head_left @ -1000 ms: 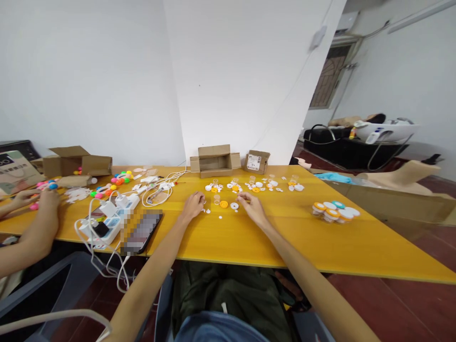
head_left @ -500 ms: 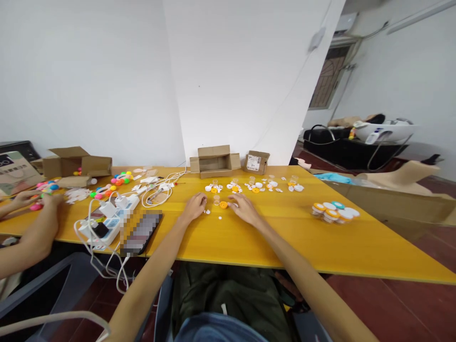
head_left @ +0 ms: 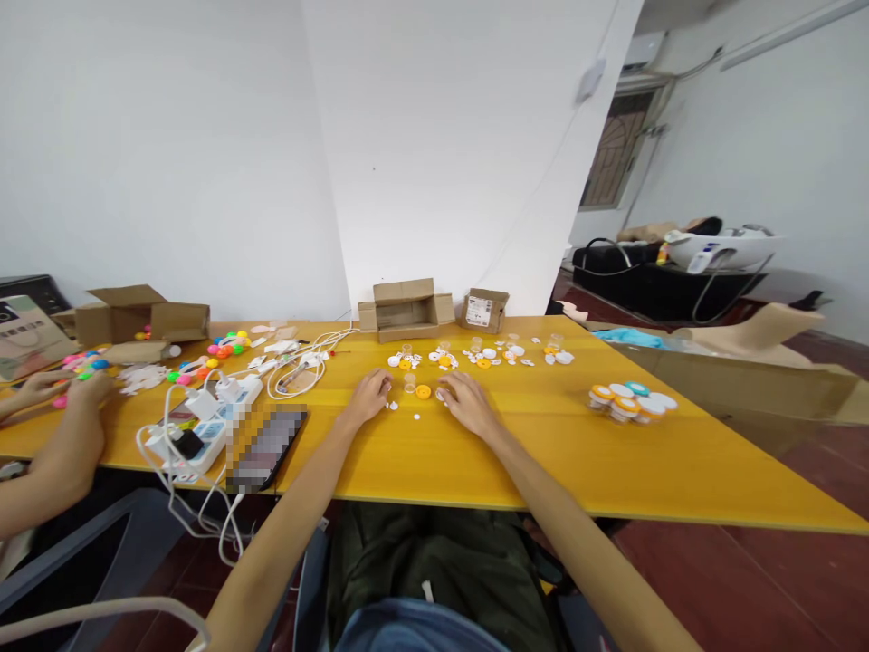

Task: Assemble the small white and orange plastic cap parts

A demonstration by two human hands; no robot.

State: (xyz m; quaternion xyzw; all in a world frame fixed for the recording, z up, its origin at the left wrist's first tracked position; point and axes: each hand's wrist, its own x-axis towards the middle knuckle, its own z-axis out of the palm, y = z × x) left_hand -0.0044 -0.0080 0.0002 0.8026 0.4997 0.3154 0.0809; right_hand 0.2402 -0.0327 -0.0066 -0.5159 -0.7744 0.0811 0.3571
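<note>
Dark green trousers (head_left: 434, 552); blue top (head_left: 414, 627)

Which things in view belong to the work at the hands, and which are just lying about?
In the work, judging by nearness:
white disc at the right hand's fingertips
orange disc and clear cup between the hands
small white piece beside the left hand

Apparently just lying about:
smartphone
power strip
white basin in the background
</note>
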